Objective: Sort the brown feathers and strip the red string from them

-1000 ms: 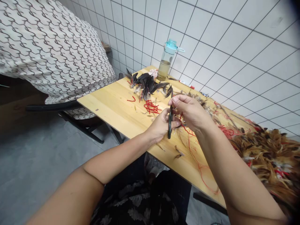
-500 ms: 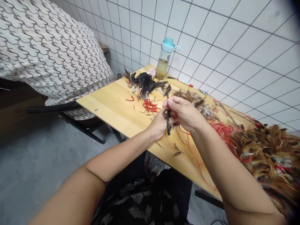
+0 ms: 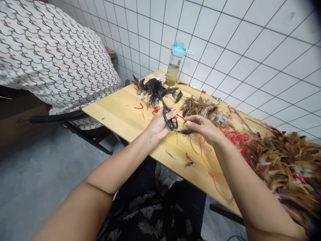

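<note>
The left hand (image 3: 158, 124) grips the scissors (image 3: 169, 119), now swung down, blades toward the dark feathers (image 3: 153, 89). The right hand (image 3: 204, 129) has parted from it, pinching a feather (image 3: 187, 131) low over the table (image 3: 117, 112), red thread (image 3: 181, 116) stretched between them

Over the table (image 3: 120, 115), the scissors (image 3: 170, 119) in my left hand (image 3: 159, 124) sit just left of the feather (image 3: 185, 131) in my right hand (image 3: 203, 129). Behind them lies a small feather pile (image 3: 152, 88), with the bottle (image 3: 174, 65) behind that. A large feather heap (image 3: 288, 164) fills the table's right end.
</note>
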Motion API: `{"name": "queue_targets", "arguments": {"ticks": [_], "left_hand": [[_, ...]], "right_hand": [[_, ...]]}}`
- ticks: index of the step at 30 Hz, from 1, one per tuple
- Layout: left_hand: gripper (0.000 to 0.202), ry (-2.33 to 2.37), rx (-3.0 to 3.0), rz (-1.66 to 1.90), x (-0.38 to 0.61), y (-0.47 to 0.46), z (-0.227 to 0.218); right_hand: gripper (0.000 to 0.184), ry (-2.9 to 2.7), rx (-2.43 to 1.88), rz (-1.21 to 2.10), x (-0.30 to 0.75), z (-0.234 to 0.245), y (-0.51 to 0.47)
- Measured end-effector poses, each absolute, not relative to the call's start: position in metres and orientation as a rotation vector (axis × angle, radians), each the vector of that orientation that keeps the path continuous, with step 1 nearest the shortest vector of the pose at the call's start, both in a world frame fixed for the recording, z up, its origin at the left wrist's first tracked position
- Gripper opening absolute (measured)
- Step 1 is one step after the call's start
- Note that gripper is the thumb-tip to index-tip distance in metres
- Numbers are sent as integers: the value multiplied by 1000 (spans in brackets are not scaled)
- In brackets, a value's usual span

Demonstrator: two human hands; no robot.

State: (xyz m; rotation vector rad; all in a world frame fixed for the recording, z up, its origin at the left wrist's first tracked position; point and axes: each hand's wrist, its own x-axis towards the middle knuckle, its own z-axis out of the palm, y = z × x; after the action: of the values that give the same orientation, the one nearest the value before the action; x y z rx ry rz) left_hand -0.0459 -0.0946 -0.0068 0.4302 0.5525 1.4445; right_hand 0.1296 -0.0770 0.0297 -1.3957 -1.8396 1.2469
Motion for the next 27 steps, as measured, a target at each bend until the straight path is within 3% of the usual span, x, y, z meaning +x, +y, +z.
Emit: {"name": "queue_targets", "arguments": {"ticks": [3,6,10,20,27], "left_hand": [[31,531,403,1473,-52,-91,-3],[21,619,416,1422,-57,-90,-2],[15,769,439,1223,-68,-99,-6],[35,515,608,907,-71,-144,-13],[47,306,634,683,-24,-160,-25]], "right_hand": [[35,-1933,-1392,1450,136,26,-84],[36,-1970,-1426,1420,141,32,-87],[37,-1859,-1528,1219,155,52,-81],[30,-2080,-1853,485,167,91,-69],[28,-2322,-1902,174,140,102,-88]]}}
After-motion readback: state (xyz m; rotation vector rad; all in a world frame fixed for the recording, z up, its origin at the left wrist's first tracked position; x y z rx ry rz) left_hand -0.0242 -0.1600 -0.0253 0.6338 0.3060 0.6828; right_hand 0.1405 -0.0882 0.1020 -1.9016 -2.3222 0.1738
